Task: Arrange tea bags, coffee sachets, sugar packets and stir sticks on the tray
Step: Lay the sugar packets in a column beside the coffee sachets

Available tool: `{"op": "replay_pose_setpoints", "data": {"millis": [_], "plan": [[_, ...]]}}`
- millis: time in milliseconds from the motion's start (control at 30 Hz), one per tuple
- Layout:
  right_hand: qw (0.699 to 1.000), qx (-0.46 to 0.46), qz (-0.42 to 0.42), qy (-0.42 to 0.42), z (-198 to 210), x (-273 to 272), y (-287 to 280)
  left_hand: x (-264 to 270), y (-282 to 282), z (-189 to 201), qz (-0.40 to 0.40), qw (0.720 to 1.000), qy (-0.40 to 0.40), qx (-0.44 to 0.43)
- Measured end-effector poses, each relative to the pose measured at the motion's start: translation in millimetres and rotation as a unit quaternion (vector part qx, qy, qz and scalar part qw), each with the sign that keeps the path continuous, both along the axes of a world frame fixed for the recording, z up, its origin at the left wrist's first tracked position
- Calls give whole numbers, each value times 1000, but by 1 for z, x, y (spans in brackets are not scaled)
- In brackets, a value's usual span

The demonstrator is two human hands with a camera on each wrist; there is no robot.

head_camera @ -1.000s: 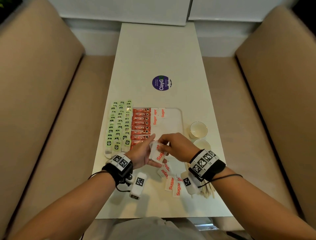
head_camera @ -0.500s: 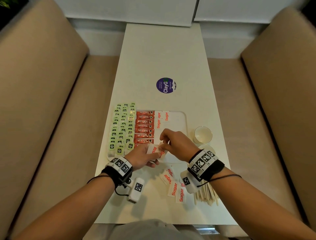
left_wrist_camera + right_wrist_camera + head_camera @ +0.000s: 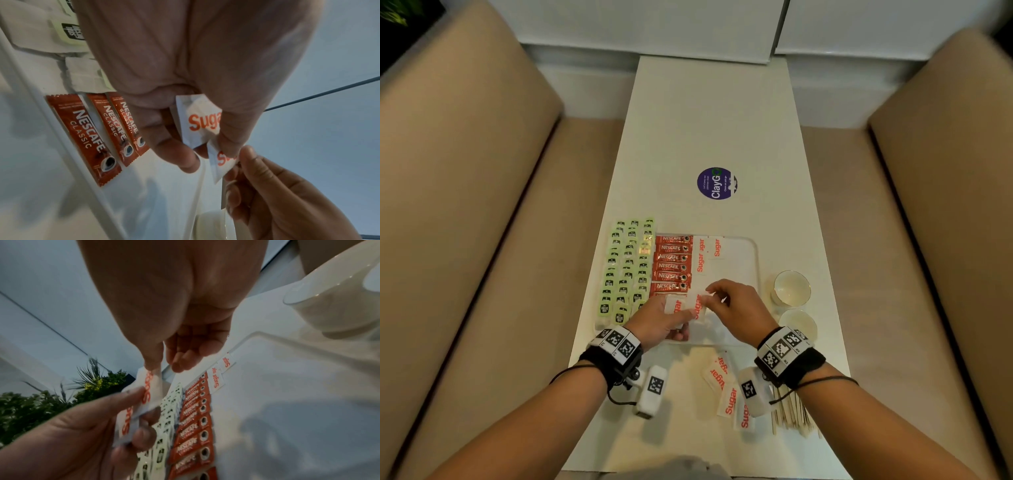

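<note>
A white tray holds rows of green tea bags, a column of red coffee sachets and three sugar packets at its far edge. Above the tray's near part my left hand holds a small stack of sugar packets between thumb and fingers. My right hand pinches one packet of that stack by its end. More sugar packets lie on the table near me, and stir sticks lie under my right wrist.
Two white cups stand right of the tray. A purple round sticker marks the table further out. Beige bench seats flank the narrow white table. A potted plant shows in the right wrist view.
Both hands have moved forward from the table's near part to above the tray, carrying the sugar packets. The right hand's pinch has shifted to one packet's end.
</note>
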State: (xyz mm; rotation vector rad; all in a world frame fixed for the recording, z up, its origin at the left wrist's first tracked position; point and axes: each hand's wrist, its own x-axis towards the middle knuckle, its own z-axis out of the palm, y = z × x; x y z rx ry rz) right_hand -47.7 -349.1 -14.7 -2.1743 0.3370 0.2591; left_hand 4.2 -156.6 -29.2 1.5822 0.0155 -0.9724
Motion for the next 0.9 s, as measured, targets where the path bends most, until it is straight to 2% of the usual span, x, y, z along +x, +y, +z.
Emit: {"op": "replay_pose_setpoints", "data": {"millis": [133,400,600,733,833,900], "plan": [[999,7,26,40,-10,-1,1,9,-3,-4,33,999,10,-9],[998,41,15,50,-26,20,-8,32,-18,-12,7,1000,10,14],[996,3,-38,77,-36,55,-29,61,-36,-26,2,994,-59,96],[988,-69,-59,124,-50,76,-42,79,-49,-35,-38,985,-85,146],[981,-90,-68,160,-58,85,-47,86,-55,-49,-110,966,-126,196],[978,-91,-80,171,-62,89,-47,86,-59,-54,-132,964,-118,199]]}}
